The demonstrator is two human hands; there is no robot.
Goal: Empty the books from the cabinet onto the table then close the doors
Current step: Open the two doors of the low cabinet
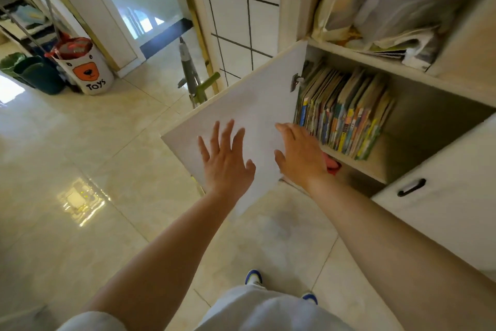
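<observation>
A row of thin colourful books (346, 113) stands upright on the cabinet's upper inner shelf (375, 161). The white left door (241, 99) is swung wide open toward me. My left hand (226, 161) is spread flat with straight fingers in front of that door's inner face. Reaching toward the left end of the book row, my right hand (300, 154) has relaxed fingers and holds nothing. A red item (333, 165) shows just behind that hand on the lower level. The right door (429, 196), with a black handle (411, 187), stands open toward me too.
Bags and papers (381, 5) fill the open shelf above. A white "Toys" bin (86, 67) and dark green bins (35, 73) stand at the left on the glossy tiled floor. A mop (190, 73) leans by the tiled wall behind the door. No table is in view.
</observation>
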